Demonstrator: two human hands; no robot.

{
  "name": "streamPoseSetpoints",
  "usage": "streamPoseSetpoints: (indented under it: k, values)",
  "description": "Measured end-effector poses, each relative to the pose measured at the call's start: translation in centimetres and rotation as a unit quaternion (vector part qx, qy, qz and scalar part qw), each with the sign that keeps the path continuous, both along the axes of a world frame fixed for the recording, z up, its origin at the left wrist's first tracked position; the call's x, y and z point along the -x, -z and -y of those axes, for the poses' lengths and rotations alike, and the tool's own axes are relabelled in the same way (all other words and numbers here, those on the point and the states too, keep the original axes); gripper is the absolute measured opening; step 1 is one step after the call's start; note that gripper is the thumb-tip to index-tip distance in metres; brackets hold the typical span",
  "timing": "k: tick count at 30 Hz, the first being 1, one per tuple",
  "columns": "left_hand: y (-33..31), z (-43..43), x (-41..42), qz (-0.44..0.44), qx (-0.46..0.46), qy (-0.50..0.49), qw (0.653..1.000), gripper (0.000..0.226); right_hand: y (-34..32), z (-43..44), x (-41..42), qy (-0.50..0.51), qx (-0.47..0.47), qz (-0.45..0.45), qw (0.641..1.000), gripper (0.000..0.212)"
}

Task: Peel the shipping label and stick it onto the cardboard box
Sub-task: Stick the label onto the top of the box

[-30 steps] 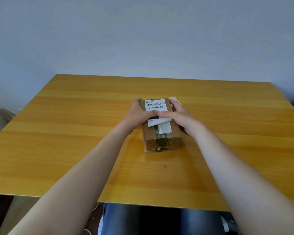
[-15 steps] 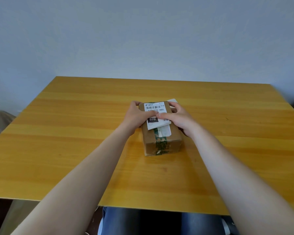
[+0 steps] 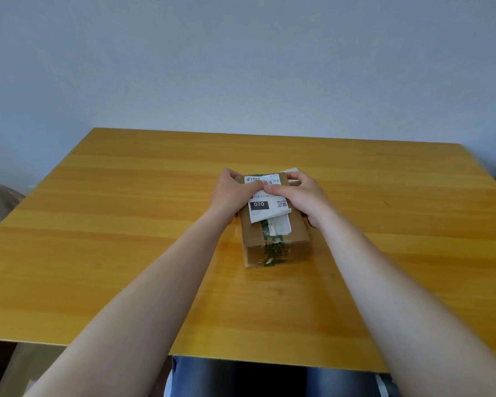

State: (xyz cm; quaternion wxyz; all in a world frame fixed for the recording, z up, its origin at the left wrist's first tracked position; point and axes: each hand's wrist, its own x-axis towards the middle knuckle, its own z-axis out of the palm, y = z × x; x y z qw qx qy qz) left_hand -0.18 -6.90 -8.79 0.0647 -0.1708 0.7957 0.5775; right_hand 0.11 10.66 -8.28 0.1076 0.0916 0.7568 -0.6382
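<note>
The box [image 3: 272,224] sits near the middle of the table [image 3: 126,224], and the label [image 3: 267,202] already lies on its top face, both hands pressing it down. The left hand [image 3: 232,193] wraps the box's left edge with its thumb flat across the label; the right hand [image 3: 301,196] lies fingers-together over the label's right side, thumb meeting the other thumb – neither hand pinches anything, they are flat and pushing. The near edge of the label looks lifted and a little skewed over an older white sticker [image 3: 281,226] and the green tape [image 3: 272,245]. If that edge is left loose, it could curl or trap a crease – uneven smoothing would cause it. A white sheet [image 3: 291,171], perhaps the backing, peeks out behind the box. On the label I can read "070" in a black block, a QR code beside it, and Chinese characters at the top too small to make out.
</note>
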Motion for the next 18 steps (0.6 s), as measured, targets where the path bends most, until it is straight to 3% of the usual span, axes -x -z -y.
streamPoseSetpoints:
  k: [13, 18]
  values:
    - [-0.4, 0.0, 2.6, -0.016, 0.02, -0.016, 1.0, 0.055, -0.3, 0.8, 2.7, 0.016, -0.029, -0.014, 0.999, 0.064]
    - [-0.9, 0.2, 4.8, -0.02, 0.0, -0.003, 1.0, 0.033, -0.3, 1.1, 4.8, 0.012, -0.035, -0.021, 0.999, 0.063]
